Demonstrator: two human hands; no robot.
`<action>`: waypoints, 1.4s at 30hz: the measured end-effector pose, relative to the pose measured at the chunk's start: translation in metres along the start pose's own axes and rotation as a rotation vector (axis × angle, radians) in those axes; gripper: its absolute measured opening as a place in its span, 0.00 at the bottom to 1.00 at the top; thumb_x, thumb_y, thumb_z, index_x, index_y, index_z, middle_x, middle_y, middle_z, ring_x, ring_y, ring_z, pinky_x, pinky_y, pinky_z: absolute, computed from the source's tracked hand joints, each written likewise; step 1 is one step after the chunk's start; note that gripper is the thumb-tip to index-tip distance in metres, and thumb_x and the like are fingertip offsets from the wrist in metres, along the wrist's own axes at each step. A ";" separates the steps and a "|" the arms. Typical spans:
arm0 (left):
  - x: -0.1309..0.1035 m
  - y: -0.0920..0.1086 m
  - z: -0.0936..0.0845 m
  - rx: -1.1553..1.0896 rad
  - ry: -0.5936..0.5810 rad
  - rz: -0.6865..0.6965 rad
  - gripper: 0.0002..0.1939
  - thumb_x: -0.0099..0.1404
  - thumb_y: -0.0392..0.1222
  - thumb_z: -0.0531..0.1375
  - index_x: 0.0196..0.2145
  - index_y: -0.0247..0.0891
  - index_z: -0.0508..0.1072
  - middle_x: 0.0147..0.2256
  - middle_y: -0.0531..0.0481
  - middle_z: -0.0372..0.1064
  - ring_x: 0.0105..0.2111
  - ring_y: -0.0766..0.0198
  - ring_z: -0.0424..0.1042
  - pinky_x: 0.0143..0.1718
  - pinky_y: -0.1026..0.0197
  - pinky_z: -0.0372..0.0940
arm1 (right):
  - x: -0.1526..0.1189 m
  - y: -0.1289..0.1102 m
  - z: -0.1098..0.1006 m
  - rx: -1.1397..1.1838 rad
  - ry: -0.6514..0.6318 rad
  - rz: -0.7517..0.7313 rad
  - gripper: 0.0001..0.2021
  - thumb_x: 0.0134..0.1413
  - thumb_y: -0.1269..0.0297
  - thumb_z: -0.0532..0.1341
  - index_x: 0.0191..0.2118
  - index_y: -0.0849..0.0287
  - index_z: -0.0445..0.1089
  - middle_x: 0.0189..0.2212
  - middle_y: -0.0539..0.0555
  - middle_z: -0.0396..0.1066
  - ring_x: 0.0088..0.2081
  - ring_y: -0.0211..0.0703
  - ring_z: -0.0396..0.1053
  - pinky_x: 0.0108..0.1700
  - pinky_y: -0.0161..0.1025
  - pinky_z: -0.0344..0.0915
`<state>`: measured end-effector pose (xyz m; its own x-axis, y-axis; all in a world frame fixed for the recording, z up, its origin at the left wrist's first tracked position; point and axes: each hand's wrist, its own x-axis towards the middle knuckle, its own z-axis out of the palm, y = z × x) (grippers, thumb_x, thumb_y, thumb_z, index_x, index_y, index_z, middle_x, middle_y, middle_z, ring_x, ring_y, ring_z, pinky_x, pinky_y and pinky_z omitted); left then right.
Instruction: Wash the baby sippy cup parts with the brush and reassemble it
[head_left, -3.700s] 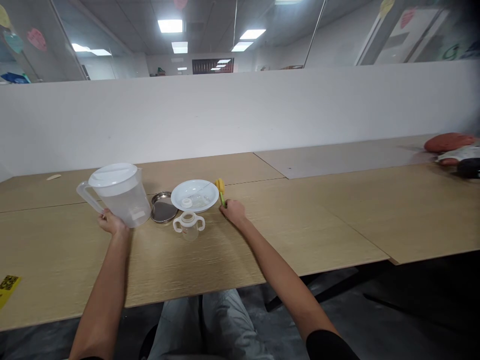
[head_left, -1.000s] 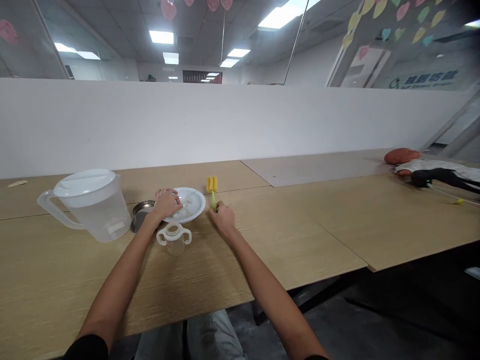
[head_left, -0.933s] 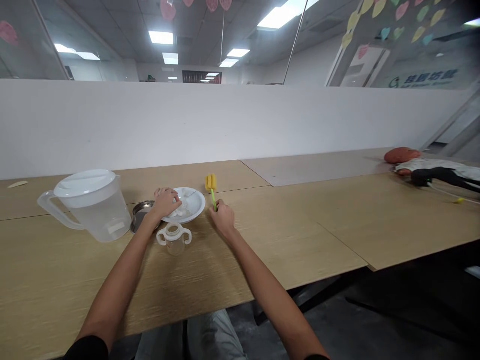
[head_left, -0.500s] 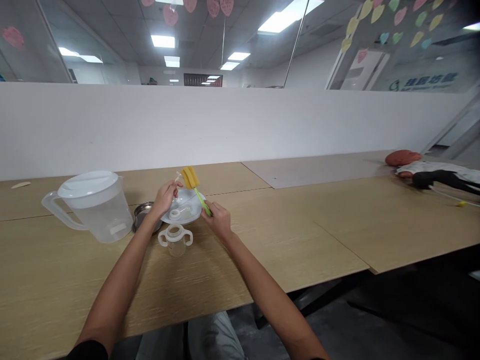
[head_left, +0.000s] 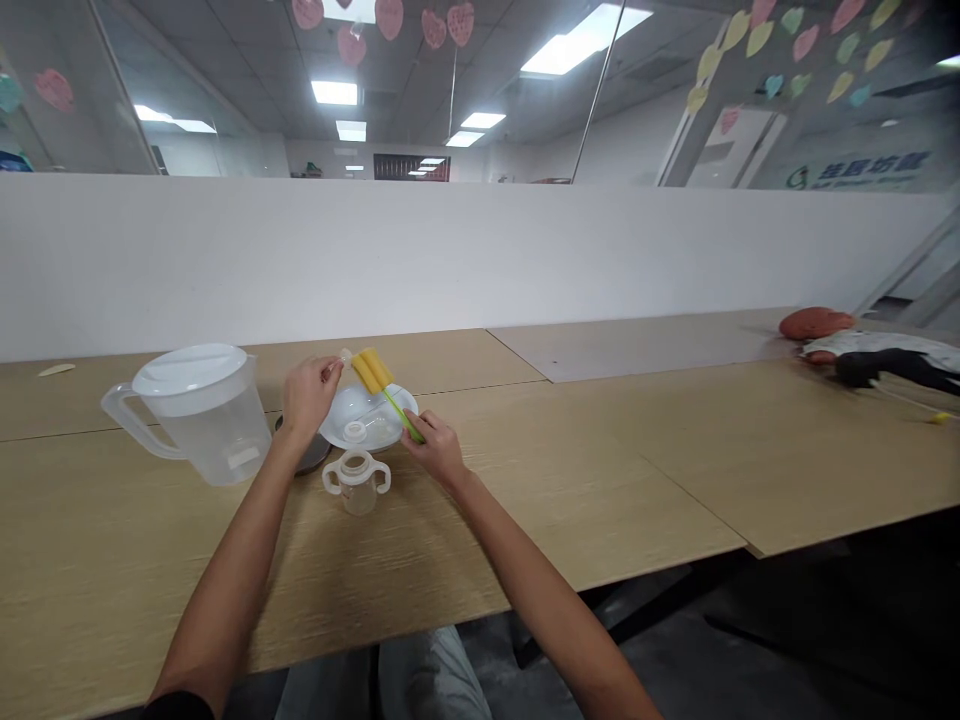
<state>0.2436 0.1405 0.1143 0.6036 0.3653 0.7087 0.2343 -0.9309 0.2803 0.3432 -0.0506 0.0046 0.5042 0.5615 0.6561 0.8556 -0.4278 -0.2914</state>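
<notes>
Compared with about a second ago, the bottle brush [head_left: 373, 370] has swung from upright at the plate's right side to a slant over the plate [head_left: 409, 402], and the left hand [head_left: 306, 398] has come up out of the plate to its left edge. Nearest, just in front of the plate, a two-handled feeding bottle [head_left: 359, 497] stands upright and uncapped on the counter [head_left: 570, 480]. At the plate's front right, the right hand [head_left: 436, 452] has its grip closed around the brush's green handle, whose long axis runs leftward and away, across the plate. Above the plate's far left part, the yellow sponge end is just beside the small clear piece [head_left: 346, 356] that the left grip pinches between fingertips; the left hand is the nearer one to the sponge, and I cannot tell whether sponge and piece touch. Inside the plate lies a white bottle collar [head_left: 355, 432]. Left of the plate, a metal dish [head_left: 313, 456] shows partly behind the left forearm, and farther left stands a lidded pitcher [head_left: 225, 430]. Well to the plate's right, farther off, lies a reddish object [head_left: 816, 322].
</notes>
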 end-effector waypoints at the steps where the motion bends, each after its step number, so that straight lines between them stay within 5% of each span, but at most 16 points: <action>1: 0.000 0.001 -0.002 0.043 -0.014 0.008 0.21 0.66 0.50 0.48 0.43 0.37 0.76 0.32 0.46 0.73 0.32 0.59 0.68 0.34 0.61 0.57 | 0.000 0.000 0.000 0.004 0.017 0.005 0.19 0.60 0.64 0.51 0.53 0.60 0.69 0.37 0.58 0.71 0.37 0.37 0.69 0.39 0.30 0.62; 10: -0.004 0.023 -0.014 0.260 -0.175 0.117 0.20 0.68 0.43 0.44 0.36 0.36 0.75 0.33 0.42 0.72 0.35 0.57 0.70 0.37 0.58 0.57 | 0.000 -0.002 -0.001 -0.056 -0.082 0.043 0.21 0.63 0.65 0.48 0.57 0.58 0.65 0.31 0.55 0.75 0.31 0.35 0.68 0.38 0.30 0.60; 19: -0.005 0.023 -0.009 0.288 -0.234 0.122 0.22 0.69 0.46 0.45 0.35 0.36 0.76 0.33 0.43 0.72 0.34 0.57 0.70 0.37 0.58 0.57 | 0.002 -0.005 -0.009 -0.066 -0.081 0.208 0.21 0.62 0.65 0.49 0.60 0.56 0.61 0.34 0.55 0.76 0.32 0.36 0.69 0.36 0.29 0.59; 25: -0.004 0.019 -0.008 0.226 -0.163 0.106 0.21 0.67 0.48 0.46 0.34 0.38 0.76 0.33 0.44 0.74 0.35 0.58 0.71 0.35 0.60 0.58 | 0.000 -0.003 -0.001 -0.037 -0.083 0.136 0.21 0.61 0.65 0.49 0.58 0.56 0.64 0.34 0.54 0.75 0.32 0.35 0.69 0.37 0.29 0.60; 35: -0.003 0.004 -0.012 0.115 0.051 0.024 0.18 0.66 0.47 0.51 0.43 0.39 0.77 0.43 0.46 0.74 0.42 0.55 0.71 0.45 0.56 0.61 | -0.003 0.001 0.004 -0.054 -0.062 0.032 0.21 0.59 0.67 0.51 0.57 0.53 0.65 0.29 0.53 0.75 0.29 0.35 0.68 0.36 0.30 0.60; 42: -0.003 0.012 -0.011 -0.056 -0.016 -0.081 0.16 0.61 0.50 0.57 0.43 0.41 0.76 0.34 0.48 0.77 0.37 0.55 0.74 0.40 0.58 0.64 | -0.001 -0.001 0.006 -0.076 -0.104 0.038 0.21 0.60 0.65 0.50 0.58 0.55 0.64 0.30 0.54 0.75 0.30 0.35 0.68 0.37 0.29 0.60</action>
<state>0.2359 0.1283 0.1230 0.5968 0.4389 0.6717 0.2405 -0.8965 0.3720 0.3423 -0.0468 -0.0002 0.5487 0.6128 0.5687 0.8264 -0.5005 -0.2580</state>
